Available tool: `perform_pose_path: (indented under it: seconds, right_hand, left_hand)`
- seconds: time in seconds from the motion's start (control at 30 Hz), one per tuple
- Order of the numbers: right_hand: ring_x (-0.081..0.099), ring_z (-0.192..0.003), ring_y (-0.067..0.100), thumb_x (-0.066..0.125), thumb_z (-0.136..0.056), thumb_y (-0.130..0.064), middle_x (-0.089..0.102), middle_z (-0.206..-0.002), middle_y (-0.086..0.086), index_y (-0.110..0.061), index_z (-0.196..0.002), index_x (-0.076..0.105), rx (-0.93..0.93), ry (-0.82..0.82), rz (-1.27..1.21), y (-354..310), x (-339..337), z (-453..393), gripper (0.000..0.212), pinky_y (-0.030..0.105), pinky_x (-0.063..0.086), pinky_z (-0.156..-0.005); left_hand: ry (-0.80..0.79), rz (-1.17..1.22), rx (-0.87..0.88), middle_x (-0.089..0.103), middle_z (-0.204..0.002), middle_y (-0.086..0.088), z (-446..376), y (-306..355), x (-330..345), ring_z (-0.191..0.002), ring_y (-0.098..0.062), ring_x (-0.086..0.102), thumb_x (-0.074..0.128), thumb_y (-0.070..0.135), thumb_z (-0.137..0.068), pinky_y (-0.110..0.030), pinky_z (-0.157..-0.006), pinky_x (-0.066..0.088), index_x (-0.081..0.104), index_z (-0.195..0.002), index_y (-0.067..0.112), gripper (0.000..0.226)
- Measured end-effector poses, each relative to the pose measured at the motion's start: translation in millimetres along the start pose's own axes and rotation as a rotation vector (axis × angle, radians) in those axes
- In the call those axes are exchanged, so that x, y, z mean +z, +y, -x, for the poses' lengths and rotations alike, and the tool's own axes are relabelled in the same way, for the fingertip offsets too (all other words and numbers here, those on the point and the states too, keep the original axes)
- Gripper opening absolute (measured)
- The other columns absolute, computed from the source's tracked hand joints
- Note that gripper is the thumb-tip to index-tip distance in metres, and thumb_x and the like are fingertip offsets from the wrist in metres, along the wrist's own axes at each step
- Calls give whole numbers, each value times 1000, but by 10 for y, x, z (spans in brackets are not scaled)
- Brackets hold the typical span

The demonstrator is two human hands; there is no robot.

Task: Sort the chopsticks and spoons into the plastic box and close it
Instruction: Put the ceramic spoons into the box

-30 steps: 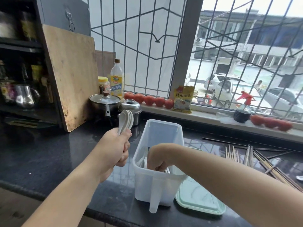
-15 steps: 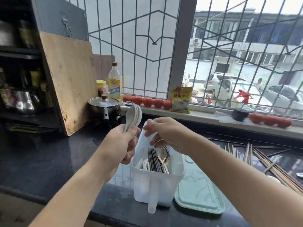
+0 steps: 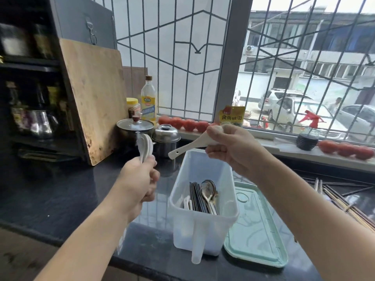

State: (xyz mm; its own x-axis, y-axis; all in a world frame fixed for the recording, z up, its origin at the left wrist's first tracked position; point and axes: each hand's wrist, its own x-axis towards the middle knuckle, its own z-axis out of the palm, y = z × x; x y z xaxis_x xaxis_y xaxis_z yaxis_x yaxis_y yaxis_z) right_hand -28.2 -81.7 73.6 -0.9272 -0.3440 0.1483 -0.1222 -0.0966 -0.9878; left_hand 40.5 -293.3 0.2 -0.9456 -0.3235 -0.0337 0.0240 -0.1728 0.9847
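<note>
We are midway through the sort at a dark tabletop (image 3: 60, 199), with the clear plastic box (image 3: 203, 230) standing open below and between our two hands. Its pale green lid (image 3: 255, 236) lies flat just beside it, under the right forearm, so closing is not yet due. Loose chopsticks (image 3: 345, 201) lie scattered well off to the right of the right hand, unsorted. Inside the box, dark chopsticks (image 3: 197, 197) and metal spoons (image 3: 209, 191) already stand against the near wall. Our left hand (image 3: 138, 183) has its grip clamped on a stack of white ceramic spoons (image 3: 146, 147), bowls upward. Our right hand (image 3: 231, 147) has its grip closed round the bowl of one white spoon (image 3: 188, 148), handle pointing toward the left hand. We judge the next move calls for joining that spoon with the stack or lowering it into the box. How many spoons the stack holds, we cannot tell; the white pieces at the box's left side are hard to make out.
</note>
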Motion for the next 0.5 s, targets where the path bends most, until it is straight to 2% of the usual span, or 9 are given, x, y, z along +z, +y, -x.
perform_pose_path:
  seconds: [0.07, 0.1, 0.17, 0.23, 0.3, 0.37, 0.4, 0.47, 0.5]
  right_hand:
    - [73, -72, 21, 72, -93, -21, 75, -85, 9, -7, -99, 72, -76, -7, 455, 79, -68, 13, 16, 33, 63, -71]
    - [73, -77, 22, 73, -92, -28, 76, -86, 5, -11, -96, 76, -90, -67, 754, 167, -56, 28, 17, 37, 63, -76]
    - [69, -87, 25, 68, -94, -40, 75, -91, 1, -16, -93, 78, -21, -290, 1227, 368, 70, 57, 26, 41, 57, -85]
    - [59, -83, 30, 57, -99, -38, 67, -82, 6, -10, -84, 73, -5, -524, 1532, 579, 212, 56, 35, 37, 51, -76]
    - [51, -75, 32, 53, -97, -18, 53, -71, 7, -7, -74, 61, -85, -727, 1778, 764, 298, -12, 27, 36, 43, -62]
    - [54, -73, 30, 58, -86, 0, 56, -77, 8, -8, -77, 59, -143, -881, 1948, 918, 320, -95, 12, 30, 38, -54]
    - [59, -77, 29, 61, -83, 3, 62, -84, 10, -7, -83, 62, -135, -899, 1977, 977, 329, -123, 10, 28, 37, -55]
    - [66, -98, 35, 62, -91, -3, 68, -105, 15, -7, -104, 67, -38, -834, 1862, 1041, 401, -161, 14, 29, 39, -67]
    - [64, -110, 36, 55, -99, -9, 66, -118, 19, -5, -118, 65, 11, -820, 1796, 1039, 450, -159, 22, 29, 37, -75]
  left_hand:
    - [32, 31, 4, 41, -56, 1, -7, -20, -123, -40, -10, 24, 43, 26, -111, -21, -35, 21, 49, -101, 12, 19]
    - [30, 43, 1, 39, -55, 3, 1, -23, -163, -40, -9, 24, 42, 25, -111, -21, -35, 21, 49, -101, 12, 18]
    - [13, 47, -5, 37, -55, 2, 20, -26, -188, -41, -10, 23, 43, 25, -111, -22, -36, 20, 49, -102, 11, 17]
    - [-23, 24, -3, 35, -59, 1, 38, -27, -156, -43, -11, 23, 43, 26, -110, -22, -38, 18, 48, -104, 11, 17]
    - [-59, 1, -6, 36, -60, 0, 74, -17, -108, -43, -12, 22, 42, 26, -110, -23, -38, 18, 49, -105, 9, 19]
    - [-93, -25, -11, 38, -59, 1, 120, 0, -71, -43, -12, 23, 42, 26, -110, -24, -38, 19, 50, -106, 9, 19]
    - [-107, -38, -16, 39, -58, 1, 142, 5, -58, -42, -12, 24, 42, 25, -110, -24, -38, 20, 50, -106, 9, 19]
    - [-127, -50, -26, 40, -57, 2, 173, 10, -51, -41, -11, 24, 42, 25, -110, -23, -37, 21, 50, -107, 10, 17]
    - [-133, -51, -30, 41, -56, 2, 178, 7, -56, -41, -11, 24, 42, 25, -110, -23, -37, 21, 49, -107, 10, 17]
